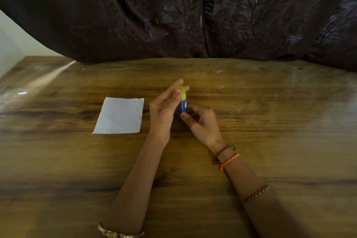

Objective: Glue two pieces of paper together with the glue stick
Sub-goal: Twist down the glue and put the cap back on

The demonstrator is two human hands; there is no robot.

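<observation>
A blue glue stick (183, 106) with a yellow cap (182, 92) stands upright in the middle of the wooden table (251, 121). My right hand (201, 121) grips its blue body from the right. My left hand (164, 110) pinches the yellow cap between thumb and fingertips. A white piece of paper (119, 115) lies flat on the table to the left of my hands, apart from them. I see only one sheet outline; whether a second sheet lies under it I cannot tell.
A dark patterned curtain (193, 15) hangs along the table's far edge. A pale wall (11, 44) shows at the far left. The table's left edge runs near that wall.
</observation>
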